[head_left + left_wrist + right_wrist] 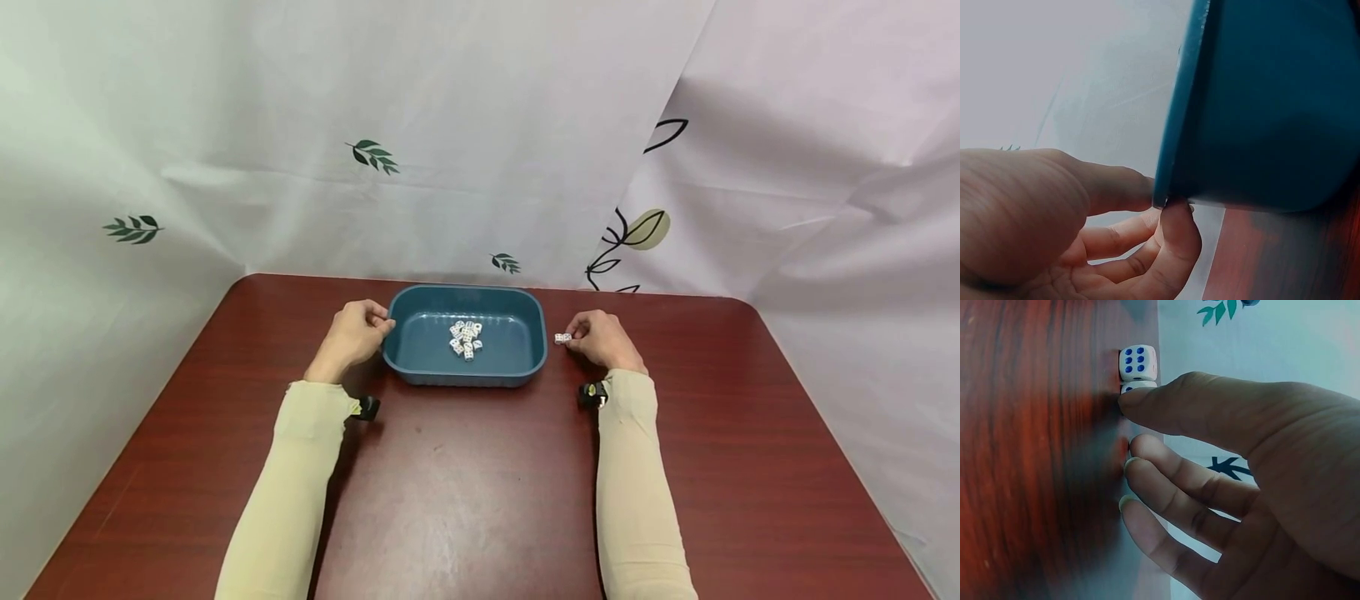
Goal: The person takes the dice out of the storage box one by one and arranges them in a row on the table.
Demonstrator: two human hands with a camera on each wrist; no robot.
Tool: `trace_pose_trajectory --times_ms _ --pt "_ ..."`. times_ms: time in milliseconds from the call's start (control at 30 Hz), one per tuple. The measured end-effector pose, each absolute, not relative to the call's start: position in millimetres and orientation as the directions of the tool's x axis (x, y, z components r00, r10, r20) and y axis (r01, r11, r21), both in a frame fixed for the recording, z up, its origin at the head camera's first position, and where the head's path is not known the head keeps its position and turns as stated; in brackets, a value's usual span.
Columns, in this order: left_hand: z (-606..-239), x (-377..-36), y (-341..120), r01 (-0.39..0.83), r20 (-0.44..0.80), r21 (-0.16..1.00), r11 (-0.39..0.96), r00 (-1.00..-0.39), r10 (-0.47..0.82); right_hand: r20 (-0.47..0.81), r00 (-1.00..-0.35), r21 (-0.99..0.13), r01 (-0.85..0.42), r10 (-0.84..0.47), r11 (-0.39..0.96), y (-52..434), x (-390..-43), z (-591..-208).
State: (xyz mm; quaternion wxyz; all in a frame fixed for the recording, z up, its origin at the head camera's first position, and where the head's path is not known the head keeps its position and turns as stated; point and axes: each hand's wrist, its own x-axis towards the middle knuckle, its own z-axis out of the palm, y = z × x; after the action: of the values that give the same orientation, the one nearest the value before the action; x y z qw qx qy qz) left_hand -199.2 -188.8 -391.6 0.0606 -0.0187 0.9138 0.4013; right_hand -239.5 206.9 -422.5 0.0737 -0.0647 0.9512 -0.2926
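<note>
A teal tray point(465, 375) sits at the middle of the dark red table point(465, 483), with several white dice point(465, 337) heaped inside. My left hand point(362, 327) pinches the tray's left rim. In the left wrist view the thumb point(1116, 187) lies on the rim of the tray point(1272, 112) and a finger point(1180, 234) curls under it. My right hand point(595, 335) rests on the table just right of the tray. Two white dice point(562, 337) lie side by side at its fingertips. One fingertip point(1147, 400) touches the nearer die, and the farther die point(1137, 362) shows six blue pips.
A white cloth with leaf prints point(372, 155) hangs behind and beside the table. Black wrist cameras point(366, 407) point(592, 393) sit on both beige sleeves. Bare tabletop stretches from the tray to the near edge.
</note>
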Motion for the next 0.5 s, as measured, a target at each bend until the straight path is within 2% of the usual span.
trace_pose_trajectory --times_ms 500 --pt "-390.5 -198.6 -187.6 -0.094 -0.13 0.731 0.676 -0.991 0.002 -0.105 -0.98 -0.569 -0.079 -0.168 0.819 207.2 -239.1 -423.3"
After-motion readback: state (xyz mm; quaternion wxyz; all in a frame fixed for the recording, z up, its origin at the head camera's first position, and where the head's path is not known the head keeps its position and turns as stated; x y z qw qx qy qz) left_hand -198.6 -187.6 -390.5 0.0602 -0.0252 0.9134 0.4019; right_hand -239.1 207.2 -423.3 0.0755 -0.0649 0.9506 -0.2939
